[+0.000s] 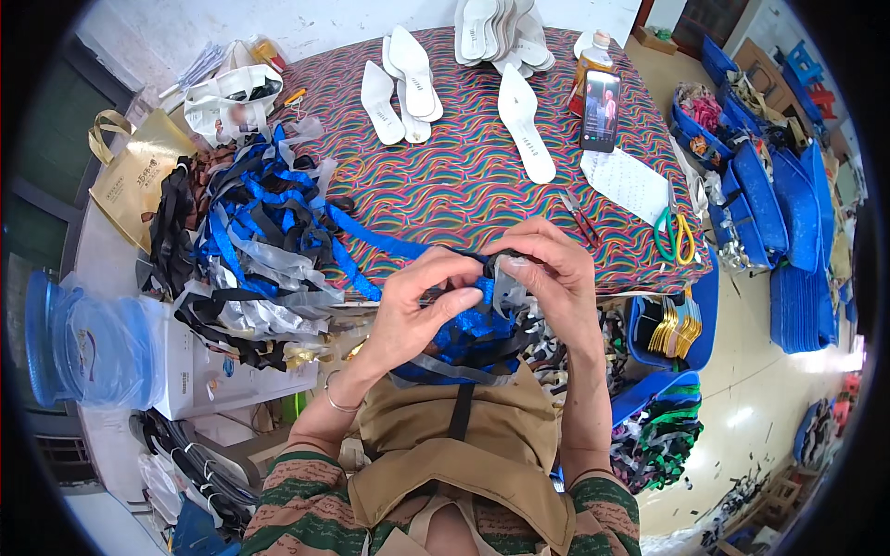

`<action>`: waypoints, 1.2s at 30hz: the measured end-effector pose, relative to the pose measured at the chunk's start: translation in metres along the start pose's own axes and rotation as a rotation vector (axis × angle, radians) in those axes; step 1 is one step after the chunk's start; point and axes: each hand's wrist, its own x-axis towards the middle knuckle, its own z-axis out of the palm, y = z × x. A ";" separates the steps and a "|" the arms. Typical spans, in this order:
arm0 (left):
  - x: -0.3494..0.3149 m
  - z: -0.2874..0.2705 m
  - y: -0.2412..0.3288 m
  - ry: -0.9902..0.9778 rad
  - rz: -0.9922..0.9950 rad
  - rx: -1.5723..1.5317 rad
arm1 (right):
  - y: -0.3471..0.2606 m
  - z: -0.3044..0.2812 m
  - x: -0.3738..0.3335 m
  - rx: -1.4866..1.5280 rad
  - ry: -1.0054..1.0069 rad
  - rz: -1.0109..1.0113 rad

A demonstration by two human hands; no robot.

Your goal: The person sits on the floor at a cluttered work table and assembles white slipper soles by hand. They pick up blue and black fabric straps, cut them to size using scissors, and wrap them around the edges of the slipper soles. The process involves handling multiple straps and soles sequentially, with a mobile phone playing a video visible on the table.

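My left hand [426, 301] pinches a shiny blue strap [399, 245] between thumb and fingers, just past the table's front edge. Close beside it, my right hand [549, 278] grips a dark strip with a greyish translucent piece [509, 288] hanging from it. The fingertips of both hands almost meet, and where the strips join is hidden. From my left hand the blue strap runs back to a tangled heap of blue, black and clear strips [250, 208] on the table's left. More blue and black strips [473, 341] lie on my lap below.
White shoe insoles [527, 130] lie on the patterned tablecloth [445, 195], with others stacked behind. A phone [600, 111] leans on a bottle [593, 57]. Small snips [581, 219] and scissors [684, 236] lie to the right. A blue bin [675, 332] with gold pieces stands beside the table.
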 end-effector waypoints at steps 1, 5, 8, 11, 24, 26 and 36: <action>0.000 -0.001 -0.002 -0.037 -0.053 -0.079 | 0.000 0.000 0.000 -0.020 -0.006 -0.013; 0.001 0.000 0.000 0.039 -0.002 -0.009 | 0.003 -0.003 0.001 -0.066 0.023 -0.051; 0.002 -0.001 0.009 0.208 0.390 0.572 | 0.002 -0.005 0.001 -0.094 0.060 -0.033; -0.008 0.008 0.008 0.104 0.669 0.876 | 0.003 -0.001 0.004 -0.098 0.062 -0.033; 0.016 0.016 -0.014 -0.128 -0.262 -0.220 | 0.003 0.009 0.006 -0.103 0.094 -0.091; 0.015 0.022 -0.017 -0.067 -0.362 -0.347 | 0.014 0.008 0.002 -0.089 0.155 -0.071; 0.015 0.029 -0.023 -0.074 -0.561 -0.472 | 0.090 -0.093 -0.026 -0.422 0.467 0.053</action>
